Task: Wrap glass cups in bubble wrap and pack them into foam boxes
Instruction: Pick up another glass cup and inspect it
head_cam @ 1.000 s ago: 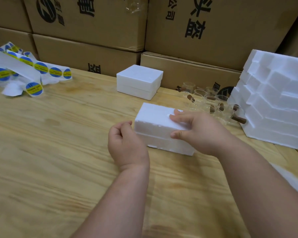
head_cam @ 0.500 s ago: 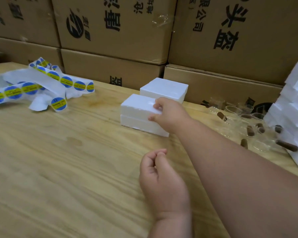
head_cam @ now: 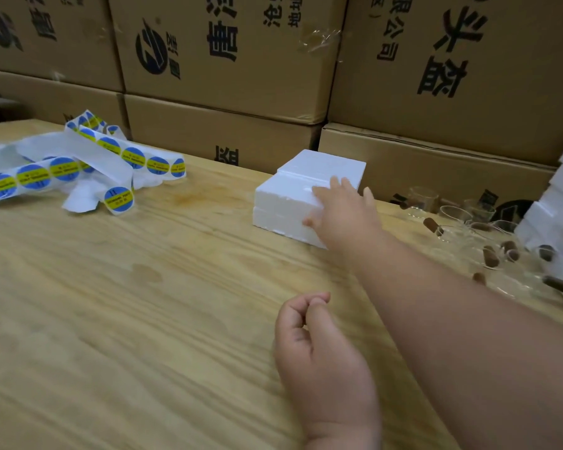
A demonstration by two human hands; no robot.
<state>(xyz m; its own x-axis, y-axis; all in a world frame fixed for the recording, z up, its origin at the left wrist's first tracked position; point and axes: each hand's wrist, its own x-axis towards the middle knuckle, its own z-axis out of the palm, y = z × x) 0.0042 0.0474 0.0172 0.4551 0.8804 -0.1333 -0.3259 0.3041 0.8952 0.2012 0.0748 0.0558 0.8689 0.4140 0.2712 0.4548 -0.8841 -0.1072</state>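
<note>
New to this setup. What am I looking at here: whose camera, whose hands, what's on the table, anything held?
No robot here: one wide camera worn on a person's head looks down at their bare hands. The right hand reaches forward, fingers on the near foam box, which sits closed against a second foam box on the wooden table. The left hand hangs loosely curled, holding nothing. Left lies a strip of blue-yellow stickers; right, bare glass cups beside stacked foam. Cardboard cartons stand behind.
</note>
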